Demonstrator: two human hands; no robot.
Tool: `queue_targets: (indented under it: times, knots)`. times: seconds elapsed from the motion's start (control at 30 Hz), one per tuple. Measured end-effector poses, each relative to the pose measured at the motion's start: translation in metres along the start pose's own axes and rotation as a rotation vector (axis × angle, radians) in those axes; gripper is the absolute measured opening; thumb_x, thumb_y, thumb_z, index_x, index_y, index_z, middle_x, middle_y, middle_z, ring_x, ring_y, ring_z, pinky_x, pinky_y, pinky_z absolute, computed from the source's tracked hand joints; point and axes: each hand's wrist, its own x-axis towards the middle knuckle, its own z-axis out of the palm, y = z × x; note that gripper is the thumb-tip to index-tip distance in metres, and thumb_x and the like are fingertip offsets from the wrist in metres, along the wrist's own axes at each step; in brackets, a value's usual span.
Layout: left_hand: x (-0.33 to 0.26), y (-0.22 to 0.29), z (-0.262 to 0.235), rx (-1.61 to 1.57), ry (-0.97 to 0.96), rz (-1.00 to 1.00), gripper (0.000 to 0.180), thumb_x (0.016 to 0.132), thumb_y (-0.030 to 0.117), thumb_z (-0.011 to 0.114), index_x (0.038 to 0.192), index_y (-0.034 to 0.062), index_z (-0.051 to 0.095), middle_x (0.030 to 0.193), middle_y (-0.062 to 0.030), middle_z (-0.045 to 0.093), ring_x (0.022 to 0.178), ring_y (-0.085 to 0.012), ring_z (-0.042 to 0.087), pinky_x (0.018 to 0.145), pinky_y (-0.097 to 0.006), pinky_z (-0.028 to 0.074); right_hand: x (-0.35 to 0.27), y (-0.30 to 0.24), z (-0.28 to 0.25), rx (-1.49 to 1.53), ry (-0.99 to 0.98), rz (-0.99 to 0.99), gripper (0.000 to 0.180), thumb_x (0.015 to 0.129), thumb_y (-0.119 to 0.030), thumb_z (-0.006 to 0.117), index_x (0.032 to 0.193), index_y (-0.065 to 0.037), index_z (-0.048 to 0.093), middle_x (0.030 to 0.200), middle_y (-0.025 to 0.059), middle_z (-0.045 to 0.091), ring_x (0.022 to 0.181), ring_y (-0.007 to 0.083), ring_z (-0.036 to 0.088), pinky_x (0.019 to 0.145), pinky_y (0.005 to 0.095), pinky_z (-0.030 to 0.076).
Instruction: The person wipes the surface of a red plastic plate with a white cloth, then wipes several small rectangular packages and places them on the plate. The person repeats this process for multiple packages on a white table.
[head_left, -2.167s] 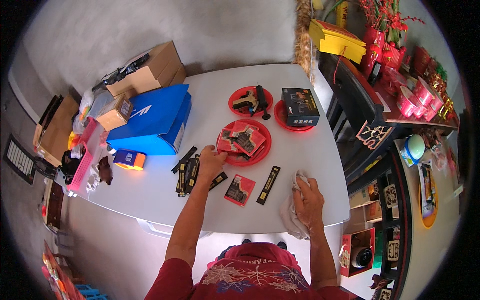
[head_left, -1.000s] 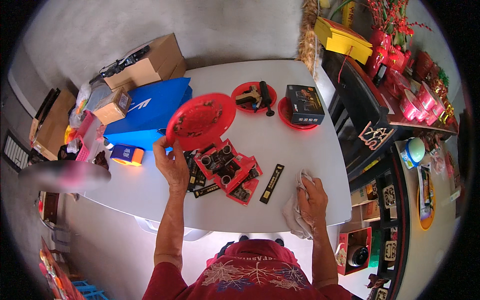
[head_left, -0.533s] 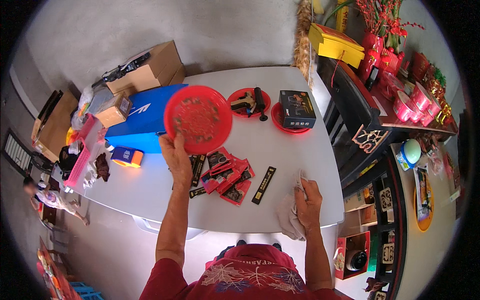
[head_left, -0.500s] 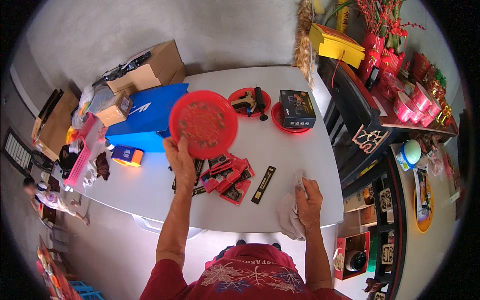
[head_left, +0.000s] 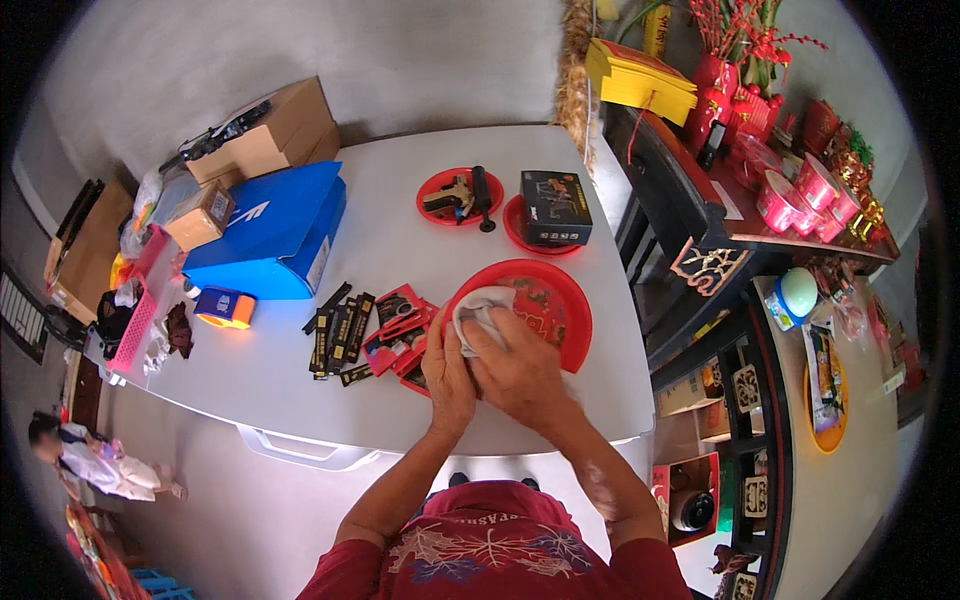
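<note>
My left hand (head_left: 449, 377) grips the left edge of a round red plate (head_left: 570, 312) with a patterned middle. Bunched in my right hand (head_left: 517, 368) is a pale grey cloth (head_left: 484, 303), pressed against the plate's left inner side. The plate is held tilted above the near part of the table. Close to my left hand lie several red packets (head_left: 383, 352), partly covered by the plate and hand. Narrow black packets (head_left: 340, 335) lie fanned out left of these.
Farther back, a small red plate (head_left: 435, 185) bears a gun-shaped tool and a black cylinder; beside it a black box (head_left: 556, 208) sits on another red plate (head_left: 515, 222). A blue box (head_left: 275, 245) and an orange-blue case (head_left: 224, 308) stand left. A dark carved cabinet (head_left: 690, 215) borders the right.
The red plate has come down and right toward me. My right hand has brought the cloth from the table's right side onto the plate. The view has shifted slightly.
</note>
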Motion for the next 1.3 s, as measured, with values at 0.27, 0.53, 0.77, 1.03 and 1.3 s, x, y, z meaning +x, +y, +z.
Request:
queue_targets:
  times: [0.27,0.53,0.77,1.03,1.3]
  knots:
    - [-0.011,0.021,0.011,-0.106,0.019,0.035,0.033,0.099,0.021,0.044,0.123,-0.0013,0.051,0.098,-0.0025,0.059,0.084,-0.0068,0.050,0.075,-0.020,0.043,-0.002,0.032,-0.011,-0.522,-0.056,0.167,0.037,0.073,-0.014,0.061,0.110,-0.008,0.058,0.103,0.0108,0.053,0.080,0.0248,0.058,0.055,0.0332,0.051]
    - [-0.004,0.022,0.025,-0.247,0.009,0.030,0.034,0.100,0.021,0.041,0.122,-0.0024,0.050,0.101,-0.0043,0.058,0.085,-0.0074,0.051,0.077,-0.020,0.043,-0.050,0.000,-0.029,-0.051,-0.371,0.214,0.027,0.078,-0.010,0.059,0.105,-0.006,0.060,0.101,0.0149,0.053,0.080,0.0320,0.060,0.060,0.0402,0.051]
    - [-0.012,0.016,0.033,-0.244,-0.304,-0.084,0.035,0.101,0.024,0.037,0.122,-0.0012,0.050,0.099,-0.0039,0.057,0.086,-0.0080,0.051,0.075,-0.021,0.043,-0.011,0.029,-0.029,-0.230,-0.088,0.098,0.027,0.074,-0.006,0.060,0.101,-0.010,0.061,0.099,0.0109,0.056,0.085,0.0302,0.060,0.064,0.0388,0.051]
    - [0.004,0.009,0.021,-0.032,-0.134,0.205,0.026,0.097,0.013,0.046,0.116,-0.0023,0.055,0.100,-0.0035,0.058,0.092,-0.0099,0.053,0.083,-0.024,0.043,-0.037,0.064,-0.079,-0.532,0.047,0.398,0.021,0.071,-0.013,0.065,0.092,-0.016,0.065,0.093,0.0083,0.057,0.076,0.0271,0.064,0.058,0.0366,0.054]
    - [0.024,0.021,-0.013,-0.131,-0.079,0.146,0.029,0.097,0.015,0.046,0.116,-0.0046,0.055,0.102,-0.0053,0.060,0.091,-0.0099,0.053,0.083,-0.024,0.043,-0.060,0.086,-0.043,-0.100,-0.107,0.533,0.026,0.084,-0.019,0.058,0.109,-0.014,0.062,0.111,0.0139,0.055,0.095,0.0336,0.057,0.083,0.0450,0.046]
